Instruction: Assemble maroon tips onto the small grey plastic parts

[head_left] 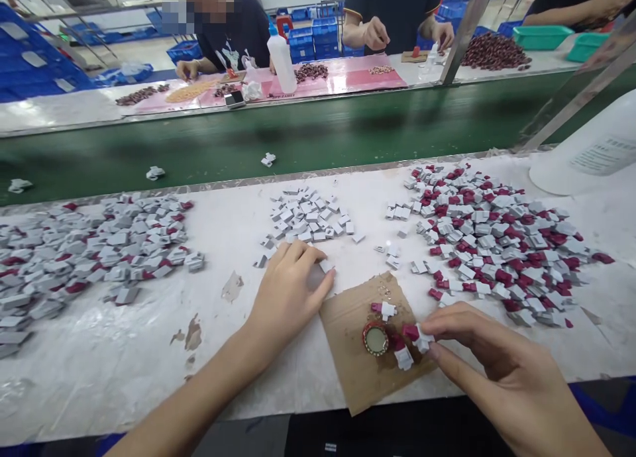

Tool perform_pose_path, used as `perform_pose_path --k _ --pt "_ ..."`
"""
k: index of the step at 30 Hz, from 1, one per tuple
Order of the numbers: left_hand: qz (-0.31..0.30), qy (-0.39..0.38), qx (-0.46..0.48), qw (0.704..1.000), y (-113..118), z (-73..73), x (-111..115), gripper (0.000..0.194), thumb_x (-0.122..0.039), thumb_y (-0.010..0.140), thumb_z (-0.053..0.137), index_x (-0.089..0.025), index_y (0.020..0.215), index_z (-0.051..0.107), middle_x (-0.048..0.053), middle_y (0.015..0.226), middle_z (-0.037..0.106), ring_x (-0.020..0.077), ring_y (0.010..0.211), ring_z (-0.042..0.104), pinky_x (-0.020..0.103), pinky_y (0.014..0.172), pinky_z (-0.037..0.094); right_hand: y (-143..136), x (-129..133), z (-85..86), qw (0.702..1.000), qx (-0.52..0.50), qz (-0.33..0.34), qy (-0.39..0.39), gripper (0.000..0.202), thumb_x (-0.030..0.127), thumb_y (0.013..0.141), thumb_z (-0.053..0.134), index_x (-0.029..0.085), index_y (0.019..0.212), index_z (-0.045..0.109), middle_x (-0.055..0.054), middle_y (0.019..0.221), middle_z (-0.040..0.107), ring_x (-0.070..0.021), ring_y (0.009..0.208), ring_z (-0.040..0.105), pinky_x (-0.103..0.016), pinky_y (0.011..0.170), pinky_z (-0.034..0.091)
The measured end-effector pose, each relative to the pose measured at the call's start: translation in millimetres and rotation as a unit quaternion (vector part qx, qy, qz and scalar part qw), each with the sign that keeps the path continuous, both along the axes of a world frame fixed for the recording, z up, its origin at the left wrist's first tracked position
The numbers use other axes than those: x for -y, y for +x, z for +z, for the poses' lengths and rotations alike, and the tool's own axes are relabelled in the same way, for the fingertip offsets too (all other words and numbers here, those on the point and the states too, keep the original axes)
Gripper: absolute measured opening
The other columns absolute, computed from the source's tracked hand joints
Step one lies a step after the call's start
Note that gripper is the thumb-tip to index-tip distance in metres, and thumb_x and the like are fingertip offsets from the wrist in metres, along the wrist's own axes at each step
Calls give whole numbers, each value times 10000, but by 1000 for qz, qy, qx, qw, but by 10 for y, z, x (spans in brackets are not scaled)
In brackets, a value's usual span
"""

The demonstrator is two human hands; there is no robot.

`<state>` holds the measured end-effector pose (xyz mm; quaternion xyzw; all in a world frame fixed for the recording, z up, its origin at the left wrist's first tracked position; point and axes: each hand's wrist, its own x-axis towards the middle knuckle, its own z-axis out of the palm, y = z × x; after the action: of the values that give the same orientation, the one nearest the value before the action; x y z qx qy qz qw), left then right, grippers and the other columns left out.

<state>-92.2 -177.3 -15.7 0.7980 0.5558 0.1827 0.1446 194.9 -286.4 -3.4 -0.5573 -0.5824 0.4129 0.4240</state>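
Observation:
My right hand (489, 357) pinches a white part with a dark red end (421, 336) above the right edge of a brown cardboard piece (352, 371). On the cardboard are a round red-rimmed cap (375, 338) and two more white-and-red parts, one behind it (385, 310) and one to its right (403, 357). My left hand (292, 281) is at the near edge of a small pile of light grey pieces (308, 215), its thumb and fingers apart; I make out nothing held in it.
Grey and red parts are heaped at the left (99, 245) and right (497, 238). A large white bottle (591, 146) stands at the right. Beyond the green conveyor (209, 142), people work at a table with a squeeze bottle (282, 63).

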Motion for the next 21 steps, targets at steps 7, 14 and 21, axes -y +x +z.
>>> perform_pose_path --k 7,14,21 --pt "-2 -71 88 994 14 111 22 187 -297 1098 609 -240 1255 693 103 1225 762 310 1098 710 484 956 588 -101 29 14 1000 3 29 5 75 321 1028 799 357 1063 854 -39 1060 858 -261 994 850 -288 811 723" --pt "-39 -16 15 999 123 53 -92 192 -292 1066 692 -234 1242 742 123 1230 674 362 1218 574 584 1083 513 -170 -5 22 1000 -10 17 10 40 336 1016 813 342 1016 853 -39 1017 853 -258 938 848 -291 779 722" --pt "29 68 -58 996 189 69 -370 220 -197 1067 610 -207 1243 741 167 1254 654 400 1209 520 592 1063 463 -117 22 -42 999 6 37 -5 64 356 1043 784 335 1072 837 -57 1071 843 -283 992 838 -329 808 729"
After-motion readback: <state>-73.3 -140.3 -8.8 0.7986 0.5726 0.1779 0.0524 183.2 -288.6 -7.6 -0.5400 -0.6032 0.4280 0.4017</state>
